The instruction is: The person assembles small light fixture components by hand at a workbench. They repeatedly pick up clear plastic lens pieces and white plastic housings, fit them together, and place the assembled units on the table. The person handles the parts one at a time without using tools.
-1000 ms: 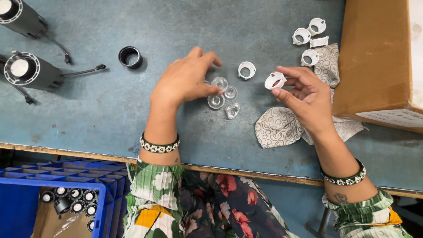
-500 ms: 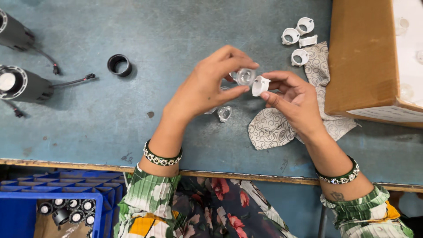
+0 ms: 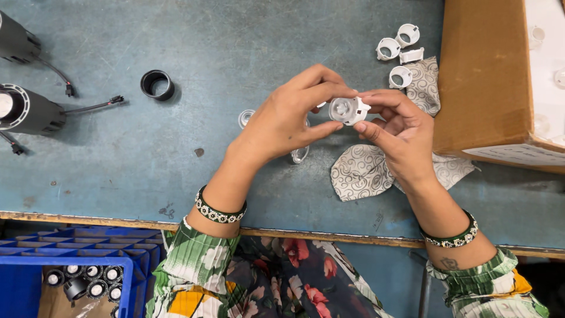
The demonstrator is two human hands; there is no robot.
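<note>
A small white plastic holder (image 3: 349, 110) with a clear lens seated in it is being held in the air above the worktop (image 3: 247, 53), between the two hands and near the middle of the view. The left hand (image 3: 288, 118) is gripping it from the left, fingertips above and thumb below its rim. The right hand (image 3: 397, 132) is gripping it from the right, thumb and forefinger pinching its edge, remaining fingers curling loosely beneath. Both hands are touching the holder at once; neither is resting on the worktop.

Directly under the left hand, clear lenses (image 3: 246, 118) are lying on the worktop, partly hidden by the palm; their number cannot be told. Under and beside the right hand, a patterned cloth (image 3: 359, 174) is lying flat. Beyond the right hand, toward the far edge, white rings (image 3: 388, 48) are sitting in a loose cluster just beside a cardboard box (image 3: 482, 76), which is occupying the right side.

Well apart to the left, a black ring (image 3: 157, 84) is lying alone. Further left, two black cylindrical housings (image 3: 26, 109) with trailing leads are lying at the frame edge. Below the worktop edge, a blue crate (image 3: 65, 259) is holding small black round parts.
</note>
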